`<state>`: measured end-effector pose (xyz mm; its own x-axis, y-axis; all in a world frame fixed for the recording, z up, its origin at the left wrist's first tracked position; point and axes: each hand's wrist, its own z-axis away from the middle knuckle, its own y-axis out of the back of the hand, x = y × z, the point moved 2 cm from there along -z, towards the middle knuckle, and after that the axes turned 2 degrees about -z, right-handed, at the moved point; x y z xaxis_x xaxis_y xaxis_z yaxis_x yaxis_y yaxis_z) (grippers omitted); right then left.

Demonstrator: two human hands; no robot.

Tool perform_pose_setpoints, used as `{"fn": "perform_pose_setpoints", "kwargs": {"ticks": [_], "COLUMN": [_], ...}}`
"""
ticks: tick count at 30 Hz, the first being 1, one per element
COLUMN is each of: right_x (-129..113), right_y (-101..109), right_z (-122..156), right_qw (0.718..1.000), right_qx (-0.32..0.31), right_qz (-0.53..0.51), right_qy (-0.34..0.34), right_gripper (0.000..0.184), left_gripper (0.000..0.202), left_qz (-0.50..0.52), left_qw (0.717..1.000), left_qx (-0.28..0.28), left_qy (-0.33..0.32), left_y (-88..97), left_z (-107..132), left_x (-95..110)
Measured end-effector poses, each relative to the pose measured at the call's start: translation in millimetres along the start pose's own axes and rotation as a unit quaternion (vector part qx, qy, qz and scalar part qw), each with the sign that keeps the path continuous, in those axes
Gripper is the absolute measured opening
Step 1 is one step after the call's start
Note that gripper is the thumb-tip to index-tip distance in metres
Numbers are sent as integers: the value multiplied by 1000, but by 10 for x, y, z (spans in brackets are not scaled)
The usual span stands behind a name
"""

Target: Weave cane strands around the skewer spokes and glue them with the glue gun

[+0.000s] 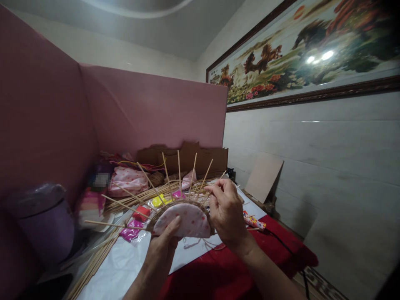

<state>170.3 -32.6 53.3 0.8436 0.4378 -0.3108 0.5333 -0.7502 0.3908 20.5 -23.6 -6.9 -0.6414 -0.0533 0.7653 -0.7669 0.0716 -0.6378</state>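
Observation:
A half-round piece covered in pink dotted fabric [183,221] is held up over the table, its curved edge wrapped in brown twine [158,216]. Several thin wooden sticks [179,171] fan outward from that edge. My left hand [165,246] grips the piece from below, thumb pressed on the front of the fabric. At the right end of the fan, my right hand [226,208] is closed in a pinch beside the sticks. A thin strand of twine appears to run across the sticks toward its fingertips, which partly hide it.
White sheeting [118,266] and a red cloth [193,279] cover the table. Long loose sticks [93,266], red [142,213], yellow [158,201] and magenta packets [133,230] lie around. Dotted fabric [128,181] is piled behind. A lilac bin [46,229] stands left; a black cable [286,248] crosses the right side.

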Motion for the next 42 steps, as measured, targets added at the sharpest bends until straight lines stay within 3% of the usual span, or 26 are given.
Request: {"fn": "perform_pose_setpoints", "kwargs": {"ticks": [11,18,29,36,39,40,42], "right_x": [8,27,-23,-1,-78,-110,-166], "right_y": [2,84,140,227,138,72,-88], "right_z": [1,61,508,766,951,1006,1081], "right_qw": [1000,998,992,982,953,930,854], "right_qx": [-13,47,96,65,-36,-82,-156], "right_qz": [12,-28,-82,-170,-271,-316,-413], "right_qy": [3,-3,-5,-51,-130,-171,-275], "right_gripper": [30,29,12,6,25,30,32], "left_gripper": [29,31,25,27,25,23,19], "left_qz": [8,10,17,43,58,64,76], "left_qw": [1000,1000,1000,999,997,997,995], "left_qx": [10,2,-24,-20,-40,-46,-60], "left_qy": [-5,4,6,9,16,19,31], "left_y": [14,29,-45,22,36,41,48], "left_z": [8,-31,-1,-42,-36,-29,-16], "left_x": [6,-5,58,43,56,60,66]}}
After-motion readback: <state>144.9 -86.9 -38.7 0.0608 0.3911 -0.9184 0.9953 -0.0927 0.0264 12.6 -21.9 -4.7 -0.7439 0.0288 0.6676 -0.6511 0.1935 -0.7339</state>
